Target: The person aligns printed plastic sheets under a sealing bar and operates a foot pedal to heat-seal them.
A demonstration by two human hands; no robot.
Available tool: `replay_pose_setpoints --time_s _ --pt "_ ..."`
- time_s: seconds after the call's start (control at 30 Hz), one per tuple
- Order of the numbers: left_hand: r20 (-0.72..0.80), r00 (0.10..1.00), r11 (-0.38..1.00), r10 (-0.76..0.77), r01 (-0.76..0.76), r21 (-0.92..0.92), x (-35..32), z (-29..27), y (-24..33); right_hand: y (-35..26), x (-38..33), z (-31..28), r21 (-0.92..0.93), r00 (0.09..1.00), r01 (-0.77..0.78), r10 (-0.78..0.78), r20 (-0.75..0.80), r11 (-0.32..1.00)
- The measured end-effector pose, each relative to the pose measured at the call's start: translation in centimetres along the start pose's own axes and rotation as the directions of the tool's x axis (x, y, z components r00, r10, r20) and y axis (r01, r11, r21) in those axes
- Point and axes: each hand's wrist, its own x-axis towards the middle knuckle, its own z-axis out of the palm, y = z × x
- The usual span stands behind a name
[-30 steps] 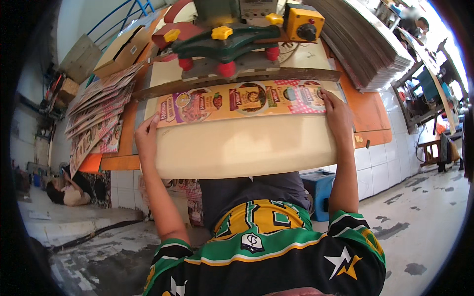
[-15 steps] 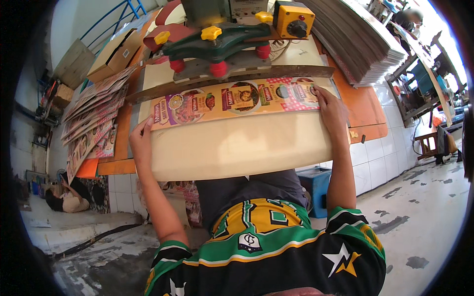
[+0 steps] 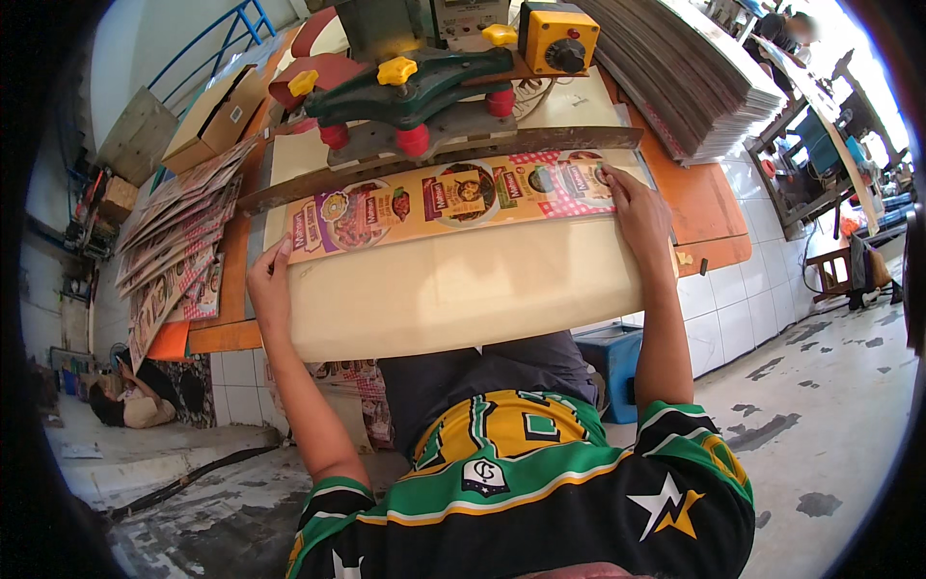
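Note:
A long printed cardboard strip [image 3: 415, 206], orange with food pictures and a red checked corner, lies flat on a cream padded board [image 3: 463, 285]. My left hand [image 3: 270, 286] pinches its left end, thumb on top. At the opposite end, my right hand [image 3: 634, 207] grips the corner between thumb and fingers. The strip's far edge runs close along a brown metal bar [image 3: 444, 154]. Above that bar stands a machine head [image 3: 415, 85] with a dark green clamp, yellow knobs and red bushings.
Similar printed pieces [image 3: 178, 246] lie in a loose, fanned heap at the left. Behind them is an open cardboard box [image 3: 217, 116]. A yellow control box [image 3: 559, 41] with a black dial sits beside the machine. A tall stack of grey boards [image 3: 694, 87] stands at the right of the orange table [image 3: 709, 217].
The view has shifted slightly, moving the scene a little to the left. Both hands keep hold of the strip's ends, and the strip stays against the bar much as before.

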Motion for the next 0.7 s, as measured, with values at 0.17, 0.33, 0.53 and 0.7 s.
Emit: replay_pose_setpoints --time_s 0.17,0.33,0.53,0.7 --pt "-0.009 1.000 1.000 -0.011 0.011 -0.003 -0.1 0.0 0.4 -0.1 0.1 -0.1 -0.002 1.000 -0.006 0.006 0.010 1.000" --pt "-0.004 0.999 0.999 -0.046 0.046 -0.013 -0.1 0.0 0.3 -0.1 0.1 -0.1 0.008 1.000 -0.019 0.018 0.017 1.000" --pt "0.019 0.999 0.998 -0.034 0.035 -0.059 0.2 0.2 -0.5 -0.2 0.0 -0.2 0.031 1.000 0.006 -0.006 0.001 1.000" --pt "0.054 0.998 0.997 0.030 -0.027 -0.073 1.2 0.5 -0.6 0.2 0.9 -0.9 0.099 0.993 -0.057 0.047 0.108 0.993"
